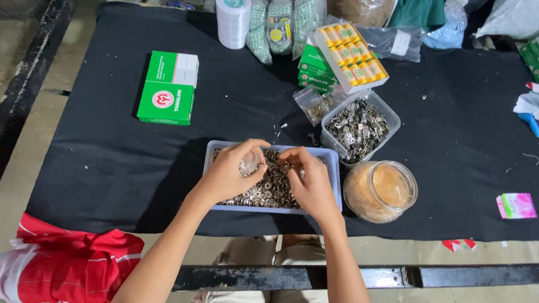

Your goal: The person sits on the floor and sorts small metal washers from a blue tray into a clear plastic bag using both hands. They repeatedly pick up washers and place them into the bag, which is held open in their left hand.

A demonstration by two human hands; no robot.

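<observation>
Under the left hand point(230, 172) and right hand point(308, 183), a clear tray point(332, 166) of small metal rings is half hidden; what is pinched cannot be told.

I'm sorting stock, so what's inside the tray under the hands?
The tray holds small metal rings. The left hand and right hand cover part of them.

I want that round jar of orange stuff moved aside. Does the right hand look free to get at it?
Probably yes. The right hand sits over the tray of small metal rings, and the jar stands just to its right on the black cloth with nothing between them, though its fingers seem busy with rings.
</observation>
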